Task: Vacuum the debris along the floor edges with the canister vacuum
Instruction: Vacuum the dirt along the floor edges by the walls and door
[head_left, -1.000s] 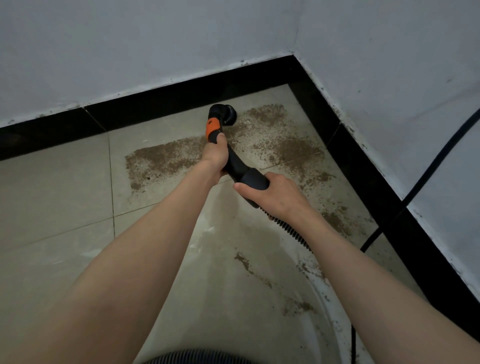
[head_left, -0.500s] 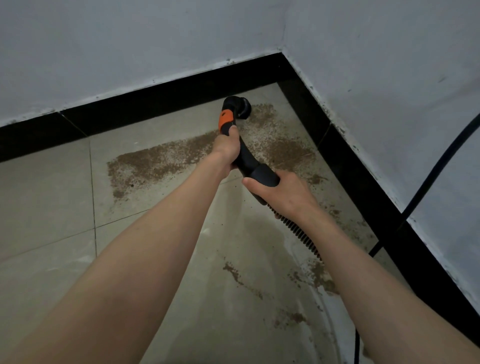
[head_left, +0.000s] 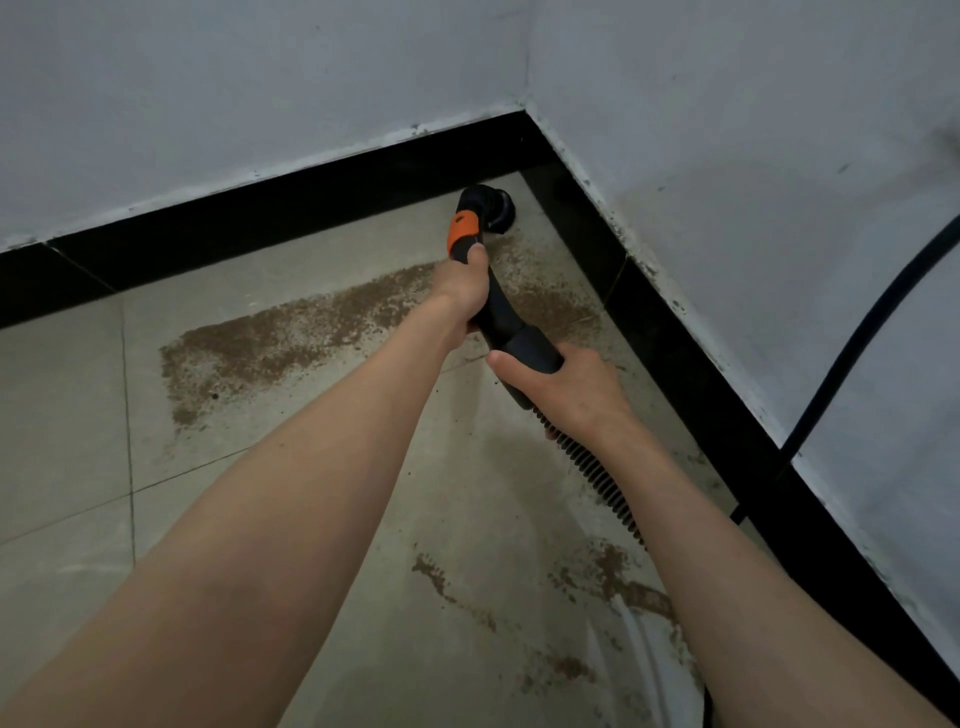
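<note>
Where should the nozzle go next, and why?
Probably pull the nozzle back from the corner along the right baseboard: both hands grip the wand, and brown debris lies just behind it.

hose (head_left: 597, 470): lower run hidden behind right forearm | cord (head_left: 857, 332): cut off at right edge

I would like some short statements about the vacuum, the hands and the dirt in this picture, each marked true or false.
1. Both hands grip the vacuum handle. True: the left hand grips higher, the right hand lower.
2. The nozzle is near the wall corner. True.
3. The collar on the handle is blue. False: it is orange.
4. The floor is free of debris. False: brown debris lies on the tiles.
5. The baseboard is white. False: it is black.
</note>
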